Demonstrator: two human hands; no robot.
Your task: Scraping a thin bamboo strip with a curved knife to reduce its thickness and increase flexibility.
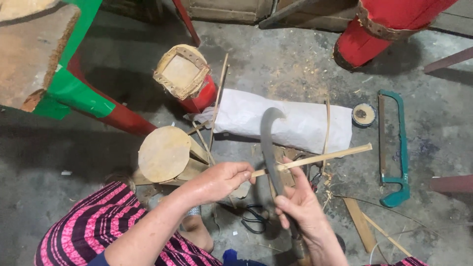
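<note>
My left hand (221, 180) grips one end of a thin pale bamboo strip (320, 158) that reaches up and to the right. My right hand (300, 202) holds the handle of a dark curved knife (268, 138), with its forefinger stretched along the strip. The blade rises upward and crosses the strip near my hands. Both hands are over the concrete floor, above my lap in pink and black striped cloth.
A round wooden block (165, 153) stands left of my hands. Behind lie a white sack roll (290, 123), a small red drum (189, 79), a teal hacksaw (399, 148), a small round tin (363, 114), black scissors (253, 219) and loose bamboo strips (359, 224).
</note>
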